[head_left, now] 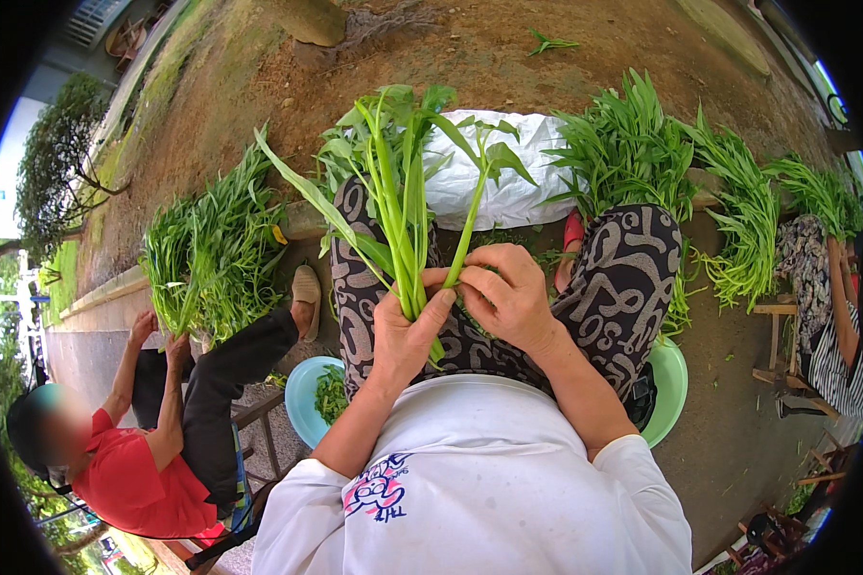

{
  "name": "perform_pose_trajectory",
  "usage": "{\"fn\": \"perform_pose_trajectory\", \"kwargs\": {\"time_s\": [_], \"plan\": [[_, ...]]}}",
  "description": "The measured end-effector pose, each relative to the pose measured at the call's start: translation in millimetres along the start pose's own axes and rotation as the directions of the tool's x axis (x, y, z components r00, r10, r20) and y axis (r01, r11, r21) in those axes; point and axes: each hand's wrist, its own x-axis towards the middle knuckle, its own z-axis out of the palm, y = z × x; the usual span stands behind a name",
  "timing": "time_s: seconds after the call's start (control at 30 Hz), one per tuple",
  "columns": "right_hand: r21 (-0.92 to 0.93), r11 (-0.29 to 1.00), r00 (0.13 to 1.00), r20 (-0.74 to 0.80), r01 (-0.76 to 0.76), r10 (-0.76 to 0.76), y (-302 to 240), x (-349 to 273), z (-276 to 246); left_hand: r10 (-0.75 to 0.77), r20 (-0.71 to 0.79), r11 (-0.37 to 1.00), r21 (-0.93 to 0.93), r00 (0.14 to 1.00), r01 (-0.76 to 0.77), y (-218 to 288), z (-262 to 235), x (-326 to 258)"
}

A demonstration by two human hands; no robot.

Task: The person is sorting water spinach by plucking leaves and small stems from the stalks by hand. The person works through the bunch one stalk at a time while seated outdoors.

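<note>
My left hand (pixel 408 331) is closed round a small bunch of water spinach (pixel 393 211), its pale green stems upright and leaves at the top. The lower stem ends poke out under my fingers. Just to the right, a single water spinach stem (pixel 471 225) leans outward, a few leaves at its tip. My right hand (pixel 513 297) pinches this stem near its lower part, close to my left thumb. Both hands are above my lap, over patterned trousers (pixel 609 287). What my inner fingers do is partly hidden.
A white plastic sheet (pixel 503 172) lies beyond my knees. Heaps of greens stand at right (pixel 633 144) and left (pixel 216 249). A light blue basin (pixel 307 398) with leaf pieces and a green basin (pixel 669 388) flank me. A seated person in red (pixel 149 470) handles greens at left; another person (pixel 839 335) sits at right.
</note>
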Motion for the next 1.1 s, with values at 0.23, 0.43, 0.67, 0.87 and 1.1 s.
{"fn": "perform_pose_trajectory", "kwargs": {"time_s": [0.23, 0.43, 0.67, 0.87, 1.1], "plan": [[0.195, 0.966, 0.985, 0.008, -0.170, 0.171, -4, -4, 4, 0.032, 0.025, 0.999, 0.010, 0.999, -0.033, -14, 2, 0], [0.615, 0.610, 0.846, 0.194, -0.500, 0.497, -10, -12, 6, 0.017, 0.021, 0.999, 0.030, 1.000, -0.018, -9, 5, -2], [0.783, 0.160, 0.704, 0.425, -0.602, 0.569, -4, -21, 13, 0.007, 0.020, 1.000, 0.003, 1.000, -0.007, -7, 6, -4], [0.762, -0.242, 0.575, 0.622, -0.600, 0.532, 7, -21, 7, 0.018, 0.023, 1.000, -0.015, 1.000, -0.018, -7, 3, -3], [0.802, -0.020, 0.630, 0.483, -0.596, 0.608, 4, -6, -4, -0.063, 0.069, 0.990, -0.119, 0.996, 0.071, -5, -6, 0]]}}
